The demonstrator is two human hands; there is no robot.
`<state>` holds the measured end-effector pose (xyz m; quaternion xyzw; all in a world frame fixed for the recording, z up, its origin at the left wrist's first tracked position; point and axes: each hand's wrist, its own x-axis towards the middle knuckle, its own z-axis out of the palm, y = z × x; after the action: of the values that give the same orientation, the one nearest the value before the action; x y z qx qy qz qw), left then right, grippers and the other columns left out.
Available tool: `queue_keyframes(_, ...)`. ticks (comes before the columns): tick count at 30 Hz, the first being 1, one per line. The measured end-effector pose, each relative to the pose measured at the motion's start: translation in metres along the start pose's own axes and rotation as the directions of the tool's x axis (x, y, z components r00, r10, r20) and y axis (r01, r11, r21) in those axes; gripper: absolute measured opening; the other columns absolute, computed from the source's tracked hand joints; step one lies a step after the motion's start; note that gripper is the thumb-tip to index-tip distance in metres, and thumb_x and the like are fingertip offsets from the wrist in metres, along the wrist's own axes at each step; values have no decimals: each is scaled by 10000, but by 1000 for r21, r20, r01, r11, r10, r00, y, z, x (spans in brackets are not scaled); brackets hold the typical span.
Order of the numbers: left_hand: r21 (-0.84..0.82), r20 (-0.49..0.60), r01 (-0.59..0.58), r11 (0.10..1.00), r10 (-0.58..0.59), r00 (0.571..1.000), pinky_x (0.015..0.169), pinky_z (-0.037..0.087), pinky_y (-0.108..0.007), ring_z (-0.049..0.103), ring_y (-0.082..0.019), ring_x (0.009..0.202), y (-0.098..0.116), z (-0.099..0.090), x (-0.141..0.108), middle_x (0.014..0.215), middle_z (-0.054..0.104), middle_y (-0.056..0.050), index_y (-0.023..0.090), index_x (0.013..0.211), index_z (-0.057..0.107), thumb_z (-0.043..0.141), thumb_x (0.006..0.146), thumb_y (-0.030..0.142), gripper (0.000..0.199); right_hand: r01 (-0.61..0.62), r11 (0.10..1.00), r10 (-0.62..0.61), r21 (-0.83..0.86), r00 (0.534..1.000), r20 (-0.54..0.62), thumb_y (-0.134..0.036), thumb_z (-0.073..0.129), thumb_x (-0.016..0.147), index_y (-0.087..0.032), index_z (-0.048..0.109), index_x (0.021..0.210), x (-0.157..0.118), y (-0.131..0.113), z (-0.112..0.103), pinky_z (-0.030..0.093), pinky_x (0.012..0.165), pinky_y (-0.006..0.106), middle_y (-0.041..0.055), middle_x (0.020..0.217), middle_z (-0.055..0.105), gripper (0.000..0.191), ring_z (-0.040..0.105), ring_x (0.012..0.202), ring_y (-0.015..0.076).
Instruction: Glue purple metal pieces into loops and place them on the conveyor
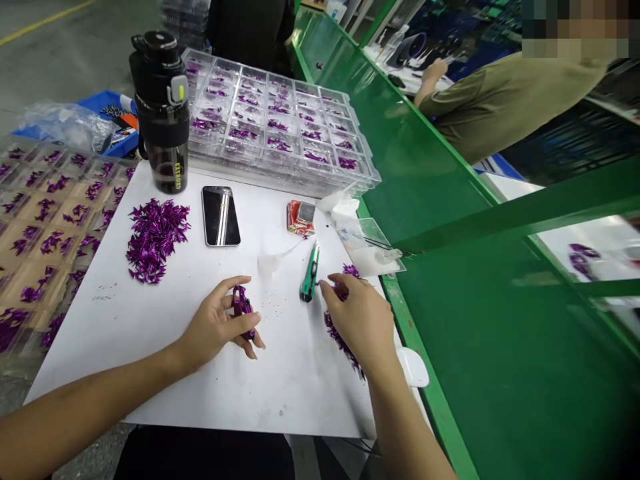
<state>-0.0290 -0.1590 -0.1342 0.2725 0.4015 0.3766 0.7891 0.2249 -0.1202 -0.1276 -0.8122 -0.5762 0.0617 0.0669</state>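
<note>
My left hand (213, 327) is closed around a shiny purple metallic part (243, 310) with a dark opening, holding it above the white table. To the right, my right hand (363, 317) reaches down over a heap of small pointed purple pieces (344, 343), with its thumb and fingers curled together. Purple shows at its fingertips, but whether a piece is gripped cannot be made out. Just left of those fingertips lies a green utility knife (310, 273). A larger heap of purple pieces (157, 237) rests on the table's left side.
A black phone (221, 217), a dark bottle (163, 120) and a small red box (300, 219) stand around the back. Behind them is a clear compartment tray (280, 157) of purple pieces; more trays (50, 213) lie left. A green partition (425, 220) borders the right, with a person (510, 100) beyond.
</note>
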Motion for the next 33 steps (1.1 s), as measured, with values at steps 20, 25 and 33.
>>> queue_keyframes(20,-48,-80,-139,989,135,988,629,686,-337,814,-247,779,-1,-3,3,952,746,-42,233,1262,573,784,903,501,495,607,588,-469,535,795,-385,-294,731,956,-278,801,901,-52,-61,-18,640,703,309,18,894,782,90,760,790,188)
queue_keyframes(25,-88,-141,-157,984,144,979,615,691,-339,744,-191,721,-1,-7,7,749,669,14,226,1266,657,682,973,530,423,752,527,-531,395,655,-538,-145,645,994,-263,716,1021,-59,-87,5,633,634,265,-14,848,784,140,759,690,154)
queue_keyframes(33,-85,-153,-176,981,162,975,594,675,-278,658,-138,698,-4,-8,8,725,628,21,218,1178,738,702,971,478,334,860,451,-610,238,492,-622,21,666,918,-209,672,1226,-65,-82,27,656,727,316,54,940,795,384,770,801,198)
